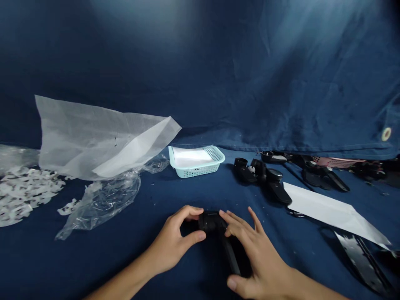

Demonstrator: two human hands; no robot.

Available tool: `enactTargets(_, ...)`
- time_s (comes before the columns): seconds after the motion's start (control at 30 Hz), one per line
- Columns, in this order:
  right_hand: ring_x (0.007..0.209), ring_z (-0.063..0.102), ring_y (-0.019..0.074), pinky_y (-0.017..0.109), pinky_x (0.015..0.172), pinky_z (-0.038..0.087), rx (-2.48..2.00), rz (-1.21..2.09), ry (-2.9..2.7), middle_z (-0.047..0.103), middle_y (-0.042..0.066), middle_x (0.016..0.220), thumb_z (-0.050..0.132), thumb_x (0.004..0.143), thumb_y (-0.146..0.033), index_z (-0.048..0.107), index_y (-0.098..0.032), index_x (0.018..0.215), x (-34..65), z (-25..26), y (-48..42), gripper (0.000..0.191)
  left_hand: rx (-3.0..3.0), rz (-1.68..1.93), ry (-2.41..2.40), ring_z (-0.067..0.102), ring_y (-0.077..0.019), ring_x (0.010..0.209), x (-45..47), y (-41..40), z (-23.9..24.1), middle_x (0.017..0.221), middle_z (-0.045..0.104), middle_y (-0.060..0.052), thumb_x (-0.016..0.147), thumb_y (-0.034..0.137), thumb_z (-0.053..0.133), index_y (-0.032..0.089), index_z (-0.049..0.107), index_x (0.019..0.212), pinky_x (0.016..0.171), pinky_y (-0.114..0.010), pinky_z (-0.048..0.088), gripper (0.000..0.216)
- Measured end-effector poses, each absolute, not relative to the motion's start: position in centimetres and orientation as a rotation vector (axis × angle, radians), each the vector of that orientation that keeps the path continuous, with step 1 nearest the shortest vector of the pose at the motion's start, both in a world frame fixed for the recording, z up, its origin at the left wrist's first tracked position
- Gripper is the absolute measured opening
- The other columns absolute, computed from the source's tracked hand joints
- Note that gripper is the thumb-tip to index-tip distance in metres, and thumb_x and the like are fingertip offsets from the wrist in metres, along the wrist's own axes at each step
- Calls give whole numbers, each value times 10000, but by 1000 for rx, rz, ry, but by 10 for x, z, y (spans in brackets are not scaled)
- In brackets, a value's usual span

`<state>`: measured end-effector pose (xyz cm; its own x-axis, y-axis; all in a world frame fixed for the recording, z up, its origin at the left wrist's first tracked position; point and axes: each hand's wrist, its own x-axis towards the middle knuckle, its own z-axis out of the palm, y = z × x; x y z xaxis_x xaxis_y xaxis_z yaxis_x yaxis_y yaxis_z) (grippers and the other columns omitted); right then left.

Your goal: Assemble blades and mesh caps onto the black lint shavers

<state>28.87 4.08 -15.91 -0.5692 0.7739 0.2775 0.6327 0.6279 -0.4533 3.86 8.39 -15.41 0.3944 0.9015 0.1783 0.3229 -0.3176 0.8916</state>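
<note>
A small black plastic part (pixel 212 221) with a round head and a long arm lies on the blue cloth near the front edge. My left hand (pixel 173 246) pinches its round head between thumb and forefinger. My right hand (pixel 253 254) lies over the part's arm, fingers stretched toward the head and thumb beside the arm's near end.
A pale blue basket (pixel 218 157) with white sheets stands behind the hands. Several black parts (pixel 265 177) lie at the right, beside a white sheet (pixel 328 210). A large white bag (pixel 93 137), clear plastic wrap (pixel 103 200) and white scraps (pixel 21 191) lie at the left.
</note>
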Motion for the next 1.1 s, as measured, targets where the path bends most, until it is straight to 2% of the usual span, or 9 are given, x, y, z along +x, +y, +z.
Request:
enactTargets(0.2, 1366, 398, 393, 664, 1144, -32, -1008, 487, -2362, 408, 143, 1517, 695, 729, -618, 441, -260, 1178, 290, -160, 46, 629, 1851, 890, 1086, 598, -231, 1067, 40, 81, -154, 1140, 653, -29, 809, 260, 684, 264, 582, 1160, 986, -437, 437, 366)
enactTargets(0.33, 1406, 345, 359, 632, 1171, 58, -982, 688, -2264, 392, 131, 1524, 557, 823, -680, 334, -276, 1358, 294, -163, 49, 706, 1861, 872, 1088, 595, -225, 1064, 39, 80, -154, 1135, 648, -15, 820, 260, 680, 286, 568, 1178, 978, -423, 434, 376)
enactTargets(0.43, 1436, 283, 361, 637, 1165, 115, -1007, 761, -2264, 335, 105, 1560, 592, 838, -621, 264, -314, 1441, 296, -165, 49, 752, 1868, 853, 1095, 589, -216, 1073, 39, 81, -155, 1147, 639, -1, 825, 251, 681, 303, 557, 1186, 983, -409, 428, 385)
enactTargets(0.53, 1434, 285, 365, 636, 1159, 148, -1010, 775, -2253, 343, 116, 1554, 629, 840, -549, 291, -303, 1437, 294, -164, 49, 729, 1870, 836, 1103, 579, -215, 1088, 38, 82, -157, 1169, 628, 3, 834, 261, 676, 312, 548, 1192, 989, -406, 423, 383)
enactTargets(0.7, 1390, 368, 367, 566, 1095, 351, -1011, 805, -2165, 373, 163, 1523, 678, 802, -510, 367, -257, 1385, 291, -163, 47, 707, 1833, 832, 1110, 569, -213, 1101, 39, 80, -156, 1181, 620, 6, 822, 224, 676, 313, 548, 1189, 1002, -407, 410, 399)
enactTargets(0.87, 1347, 421, 373, 581, 1067, 375, -1075, 825, -2113, 427, 168, 1472, 700, 770, -403, 409, -249, 1301, 286, -163, 44, 625, 1805, 824, 1126, 562, -207, 1111, 39, 81, -155, 1178, 618, 13, 816, 196, 679, 318, 546, 1186, 1011, -411, 398, 412)
enactTargets(1.1, 1282, 473, 368, 618, 1019, 399, -1063, 715, -2102, 466, 166, 1403, 603, 740, -252, 290, -259, 1324, 276, -166, 45, 662, 1814, 828, 1113, 561, -208, 1114, 37, 81, -161, 1173, 614, 19, 823, 229, 688, 332, 535, 1185, 1009, -420, 401, 407)
